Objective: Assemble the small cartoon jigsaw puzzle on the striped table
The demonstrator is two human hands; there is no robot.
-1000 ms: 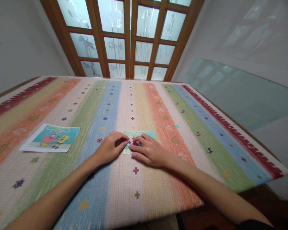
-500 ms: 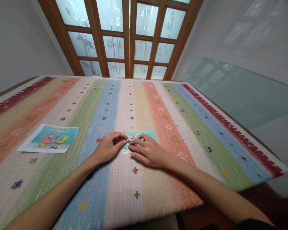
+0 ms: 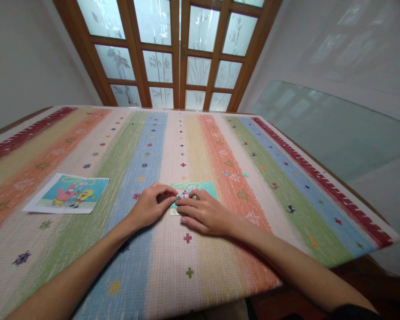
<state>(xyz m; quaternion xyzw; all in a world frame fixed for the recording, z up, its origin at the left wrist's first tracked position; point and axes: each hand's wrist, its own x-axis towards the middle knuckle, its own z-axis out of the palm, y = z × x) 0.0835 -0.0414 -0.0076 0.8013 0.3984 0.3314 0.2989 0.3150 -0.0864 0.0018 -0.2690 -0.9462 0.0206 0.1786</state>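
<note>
A small jigsaw puzzle in teal, with pink and pale parts, lies flat on the striped tablecloth, partly covered by my hands. At its left edge my left hand is closed, thumb and fingertips pinched together on the puzzle's edge. Over the right and lower part rests my right hand, its fingers bent loosely and apart, fingertips touching the pieces close to the left fingertips. Which single piece lies under the fingers is hidden.
Two loose puzzle pieces, a near one and another, lie beyond the puzzle to the right. A printed cartoon picture lies at the left. The tablecloth covers the table; wooden glass doors stand behind it.
My right fingers have shifted very slightly left over the puzzle. The left hand, the loose pieces and the printed picture look unmoved.
</note>
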